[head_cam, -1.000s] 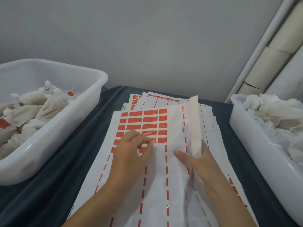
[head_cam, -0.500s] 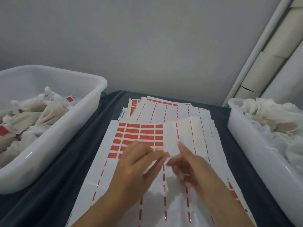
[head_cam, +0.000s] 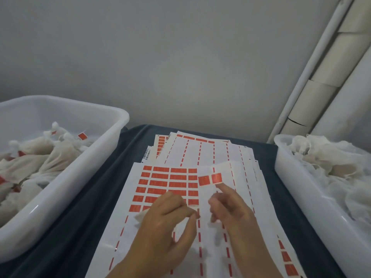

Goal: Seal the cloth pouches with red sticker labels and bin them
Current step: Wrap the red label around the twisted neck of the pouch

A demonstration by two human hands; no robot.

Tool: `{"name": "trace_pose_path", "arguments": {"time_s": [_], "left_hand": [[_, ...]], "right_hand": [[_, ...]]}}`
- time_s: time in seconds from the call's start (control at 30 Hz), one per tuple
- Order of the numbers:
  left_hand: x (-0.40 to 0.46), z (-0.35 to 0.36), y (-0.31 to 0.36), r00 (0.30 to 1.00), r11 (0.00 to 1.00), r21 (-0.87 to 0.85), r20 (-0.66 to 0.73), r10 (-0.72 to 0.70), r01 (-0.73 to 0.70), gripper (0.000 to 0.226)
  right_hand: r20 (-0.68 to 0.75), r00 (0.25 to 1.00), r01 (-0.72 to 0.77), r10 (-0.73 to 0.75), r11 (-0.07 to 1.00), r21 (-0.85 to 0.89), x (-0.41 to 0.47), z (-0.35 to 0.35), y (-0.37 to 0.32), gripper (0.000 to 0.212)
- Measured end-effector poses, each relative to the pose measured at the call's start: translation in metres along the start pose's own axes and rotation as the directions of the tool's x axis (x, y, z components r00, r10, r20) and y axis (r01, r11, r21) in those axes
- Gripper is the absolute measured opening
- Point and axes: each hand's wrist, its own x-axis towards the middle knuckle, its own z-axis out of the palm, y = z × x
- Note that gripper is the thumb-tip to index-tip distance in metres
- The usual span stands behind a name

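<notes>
Peeling goes on mid-table: the right hand lifts a red sticker stuck to its forefinger, while the left hand pinches down the sticker sheet. Sealed pouches already fill the tub at the left edge; many unsealed pouches wait in the right tub. I judge much work remains.

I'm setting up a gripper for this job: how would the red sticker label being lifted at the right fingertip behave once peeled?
The red sticker label is probably very light and floppy: it looks paper-thin above the right hand. It would likely cling to whatever touches its adhesive side. It may curl or fold onto itself.
</notes>
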Motion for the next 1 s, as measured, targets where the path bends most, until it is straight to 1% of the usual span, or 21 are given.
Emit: {"name": "trace_pose_path", "arguments": {"time_s": [0.07, 0.17, 0.23, 0.3, 0.43, 0.6, 0.63, 0.67, 0.73, 0.8, 0.9, 1.0], "left_hand": [[-0.001, 0.002, 0.002, 0.996, 1.0, 0.019, 0.089, 0.017, -0.019, 0.019], [-0.002, 0.003, 0.003, 0.987, 0.999, 0.011, 0.153, 0.044, -0.046, 0.019], [-0.002, 0.003, 0.002, 0.986, 0.999, 0.008, 0.161, 0.037, -0.039, 0.02], [-0.003, 0.002, 0.001, 0.986, 1.0, -0.005, 0.162, 0.03, -0.03, 0.019], [-0.002, 0.0, 0.001, 0.983, 1.0, -0.004, 0.179, 0.029, -0.029, 0.014], [-0.002, 0.0, 0.002, 0.98, 0.999, 0.018, 0.195, 0.029, -0.033, 0.016], [-0.002, 0.0, 0.003, 0.981, 1.0, -0.019, 0.193, -0.012, 0.016, 0.012], [0.0, 0.0, 0.004, 0.977, 0.991, -0.081, 0.193, -0.086, 0.104, 0.013], [0.004, -0.001, 0.004, 0.947, 0.93, -0.217, 0.192, -0.258, 0.297, 0.016], [0.009, -0.003, 0.002, 0.909, 0.874, -0.262, 0.206, -0.363, 0.409, 0.014], [0.016, -0.004, 0.001, 0.869, 0.803, -0.349, 0.305, -0.391, 0.483, 0.017], [0.016, -0.003, 0.001, 0.83, 0.737, -0.388, 0.323, -0.455, 0.554, 0.017]], "right_hand": [[0.095, 0.993, 0.069, -0.066, 0.997, -0.032, -0.005, 0.006, 0.0, 0.048], [0.08, 0.992, 0.105, -0.102, 0.994, -0.026, -0.009, 0.005, 0.003, 0.042], [0.057, 0.992, 0.116, -0.115, 0.993, -0.021, -0.008, 0.001, 0.004, 0.04], [0.044, 0.992, 0.123, -0.122, 0.992, -0.029, -0.008, 0.0, 0.002, 0.042], [0.1, 0.986, 0.136, -0.132, 0.99, -0.032, -0.009, 0.002, 0.001, 0.051], [0.088, 0.984, 0.158, -0.154, 0.987, -0.039, -0.01, 0.0, 0.001, 0.048], [0.068, 0.984, 0.165, -0.162, 0.985, -0.046, -0.01, -0.001, 0.002, 0.048], [0.044, 0.984, 0.177, -0.175, 0.983, -0.05, -0.011, -0.001, 0.002, 0.048], [-0.012, 0.981, 0.194, -0.194, 0.98, -0.038, -0.01, -0.003, 0.001, 0.047], [-0.089, 0.979, 0.185, -0.185, 0.983, -0.01, -0.009, -0.007, 0.001, 0.045], [-0.145, 0.975, 0.168, -0.169, 0.986, -0.013, -0.005, -0.011, 0.001, 0.044], [-0.169, 0.973, 0.152, -0.155, 0.988, -0.028, -0.004, -0.01, 0.003, 0.044]]}}
